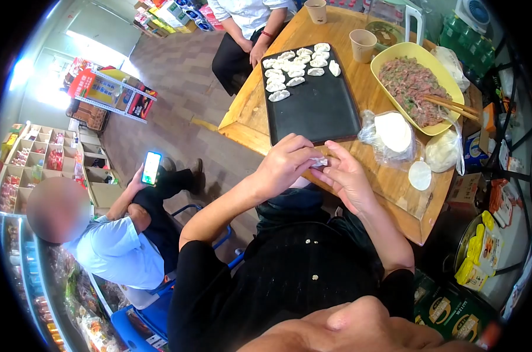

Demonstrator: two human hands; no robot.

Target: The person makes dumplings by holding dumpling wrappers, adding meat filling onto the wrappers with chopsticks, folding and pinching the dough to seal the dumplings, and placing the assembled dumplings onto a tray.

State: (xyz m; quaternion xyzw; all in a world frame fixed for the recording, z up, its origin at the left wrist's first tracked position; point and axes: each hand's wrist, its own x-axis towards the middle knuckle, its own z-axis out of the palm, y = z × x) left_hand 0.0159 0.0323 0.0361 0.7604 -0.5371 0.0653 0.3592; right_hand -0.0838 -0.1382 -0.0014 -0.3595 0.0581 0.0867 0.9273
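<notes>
While the fingertips of the left hand (286,161) are closed on a small dumpling (319,162), the thumb and forefinger of the right hand (345,179) press on it from the other side, so both hands are clamped on the same bit of dough. The double pinch presumably keeps the soft piece steady; the fingers cover so much of it that one cannot tell how well it is sealed. It is held up by the near edge of the wooden table (395,205), just beside the near end of the black tray (313,117), likely to keep reaches short.

At the tray's far end, finished dumplings (296,81) lie close together in rough rows, probably to save space. Right of the hands, a stack of wrappers (393,130) sits in a crumpled plastic bag (368,132), whose loose film could catch the fingers; a single wrapper (419,175) lies flat nearby. Beyond stands a yellow bowl (412,48) of minced filling (407,82), with chopsticks (451,105) jutting over its right rim, seemingly handy for the right hand. A paper cup (363,45) crowds the bowl's far left side. Well to the left, a seated person (122,249) holds a lit phone (151,168).
</notes>
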